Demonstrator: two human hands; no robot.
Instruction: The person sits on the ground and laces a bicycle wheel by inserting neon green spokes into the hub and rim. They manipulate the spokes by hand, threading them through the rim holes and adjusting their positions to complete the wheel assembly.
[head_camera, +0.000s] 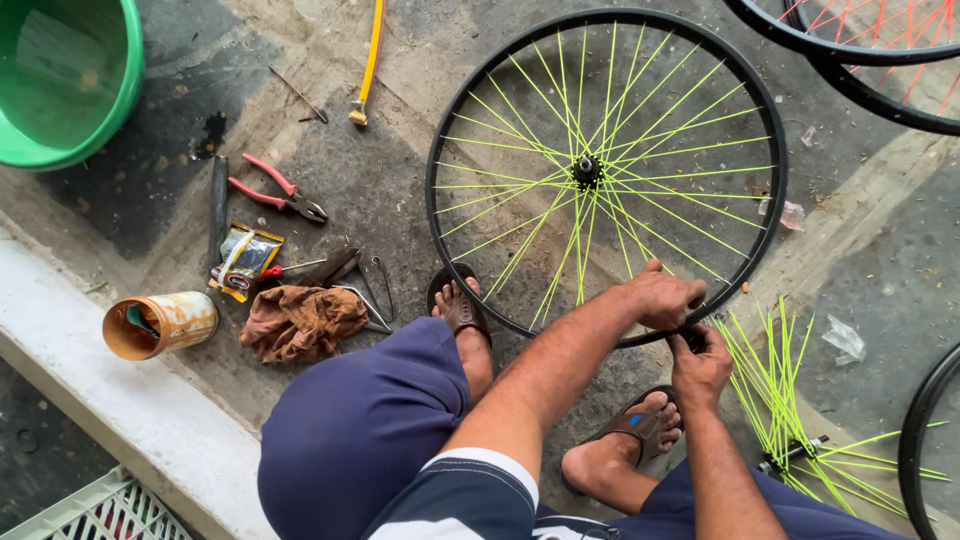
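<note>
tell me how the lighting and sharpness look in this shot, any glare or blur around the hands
Head view: soft, even daylight with faint shadows and no strong glare; the wheel rim and yellow-green spokes read crisp. The left hand and right hand at the rim's near edge are sharp, with no evident motion blur. The wide lens bends the frame edges slightly, near the green tub.

One small packet and one labelled can, both on the concrete floor at left.

Crumpled foil sachet (245, 261), yellow, black and silver with a red patch, lying just above the brown rag (303, 322); rusty tin can (160, 324) on its side, left of the rag, worn cream-and-orange label around it, open end facing left.
</note>
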